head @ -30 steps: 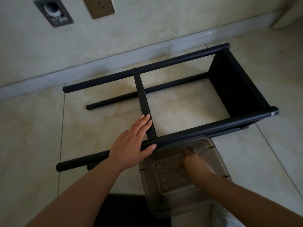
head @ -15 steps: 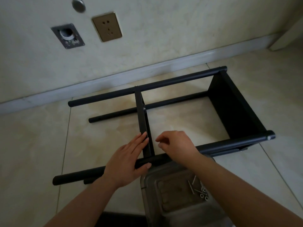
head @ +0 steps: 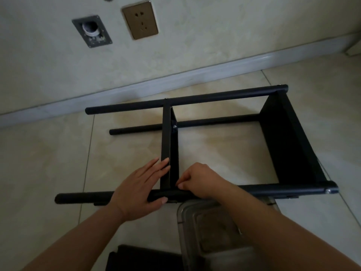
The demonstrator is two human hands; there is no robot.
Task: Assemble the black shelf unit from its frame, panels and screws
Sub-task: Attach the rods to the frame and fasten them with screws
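The black shelf frame lies on its side on the tiled floor. Its near pole [head: 273,187] runs left to right under both hands, and the far pole [head: 214,96] lies by the wall. A middle panel [head: 166,133] and an end panel [head: 289,143] join the poles. My left hand [head: 136,188] rests flat with straight fingers on the near pole and the middle panel's lower end. My right hand [head: 201,178] has curled fingers pinched together at the joint of the middle panel and the near pole. They seem to hold a screw, which stays mostly hidden.
A clear plastic box [head: 207,222] stands just below the near pole, under my right forearm. A black panel [head: 142,259] lies at the bottom edge. The wall with a socket [head: 140,20] and a skirting board [head: 175,79] runs close behind the frame.
My right hand came out of the clear box and moved up to the joint of the middle panel and the near pole. My left hand stayed on the frame.
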